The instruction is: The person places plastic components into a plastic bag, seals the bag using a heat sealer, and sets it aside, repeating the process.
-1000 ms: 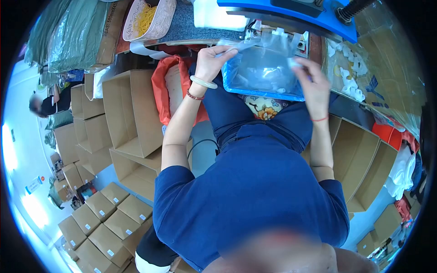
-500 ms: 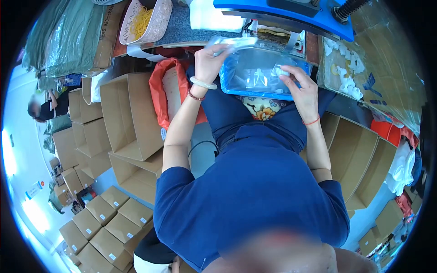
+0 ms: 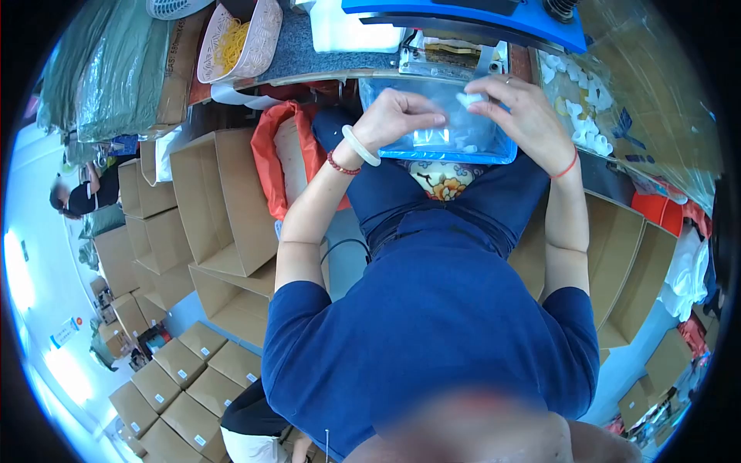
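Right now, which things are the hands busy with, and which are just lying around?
In use:
left hand, flat on the clear bag
right hand, pinching a small white piece at the bag's top edge

Just lying about:
basket of yellow bands
open cardboard boxes
orange bag
loose white pieces on the right

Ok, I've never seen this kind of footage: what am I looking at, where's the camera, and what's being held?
It is one fisheye camera on a person's head, looking down, so the blue shirt fills the bottom. Their left hand lies on a clear blue-edged bag over the lap; grip unclear. Their right hand pinches a small white piece at the bag's top. Above is a blue machine; open cardboard boxes stand at the left, more white pieces at the right.
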A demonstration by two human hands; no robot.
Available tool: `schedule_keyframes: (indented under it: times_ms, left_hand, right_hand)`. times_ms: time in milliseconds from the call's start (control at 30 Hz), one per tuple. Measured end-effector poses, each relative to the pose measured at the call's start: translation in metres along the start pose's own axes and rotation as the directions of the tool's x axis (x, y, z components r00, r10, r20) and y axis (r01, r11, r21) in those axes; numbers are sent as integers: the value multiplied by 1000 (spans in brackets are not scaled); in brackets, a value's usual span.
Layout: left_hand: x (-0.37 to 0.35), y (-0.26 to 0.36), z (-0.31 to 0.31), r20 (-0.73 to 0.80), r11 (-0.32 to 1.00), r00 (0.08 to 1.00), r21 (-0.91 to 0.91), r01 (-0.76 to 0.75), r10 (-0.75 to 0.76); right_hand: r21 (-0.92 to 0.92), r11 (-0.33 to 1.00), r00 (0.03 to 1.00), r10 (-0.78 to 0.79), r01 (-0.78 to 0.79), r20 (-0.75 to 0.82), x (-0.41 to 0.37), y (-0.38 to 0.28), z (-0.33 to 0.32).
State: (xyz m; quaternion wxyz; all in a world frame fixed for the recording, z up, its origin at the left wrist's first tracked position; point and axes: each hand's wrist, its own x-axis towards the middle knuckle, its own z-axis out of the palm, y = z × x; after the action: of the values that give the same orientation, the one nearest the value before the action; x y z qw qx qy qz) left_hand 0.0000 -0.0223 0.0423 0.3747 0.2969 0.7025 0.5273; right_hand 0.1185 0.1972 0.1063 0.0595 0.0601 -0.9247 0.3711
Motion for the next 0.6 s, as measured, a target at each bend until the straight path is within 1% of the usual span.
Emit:
schedule_keyframes:
  times_ms: [33,67,100,133,167,200,233,267,300,333,367,400,467,500,533,567,600]
  left_hand:
    - [3,-2,0,143,991,989,-120,63,-45]
    - [5,-5,1,284,963,956,-231,140,-71]
    - [8,-11,2,341,933,935,-294,207,-100]
    - [12,-17,5,337,933,937,-297,202,-96]
    - [17,-22,8,283,874,950,-421,244,-129]
    - [24,-25,10,235,799,957,-536,273,-169]
    - [35,-27,10,237,698,953,-651,298,-187]
    - [47,-29,9,209,674,963,-688,268,-169]
    - [58,-31,8,186,646,971,-724,240,-153]
    - [69,-32,7,192,587,968,-769,252,-164]
    - [75,-33,8,195,587,968,-770,250,-157]
    - [79,-33,8,185,578,968,-777,250,-169]
    - [76,-36,9,176,566,964,-783,259,-198]
    - [69,-37,10,130,654,970,-719,234,-204]
    - [65,-37,8,79,738,978,-644,199,-195]
    - [61,-40,2,54,884,991,-447,133,-122]
    - [58,-39,-10,-91,956,989,-282,85,-114]
  right_hand:
    - [-5,1000,1000,1,-1,-9,1,4,-1]
    - [31,999,997,43,-44,60,2,8,2]
    - [64,994,988,80,-89,134,3,13,6]
    - [174,965,979,185,-197,85,4,23,14]
    - [173,965,979,182,-195,87,4,30,16]
    - [126,953,956,285,-275,-72,3,35,18]
    - [92,928,899,372,-360,-231,2,42,17]
    - [-42,940,887,305,-340,-347,-3,50,13]
    - [-41,937,885,314,-348,-344,-10,49,9]
    - [-202,868,833,333,-454,-442,-16,46,2]
    - [-345,760,778,319,-551,-541,-19,47,-4]
    - [-349,759,778,312,-550,-546,-18,59,-7]
    - [-455,661,779,343,-597,-525,-20,107,3]
    - [-561,665,851,231,-492,-472,-25,153,10]
    - [-559,671,852,224,-487,-473,-27,158,14]
    - [-529,698,842,204,-483,-499,-26,161,14]
    - [-496,725,832,193,-478,-519,-26,161,16]
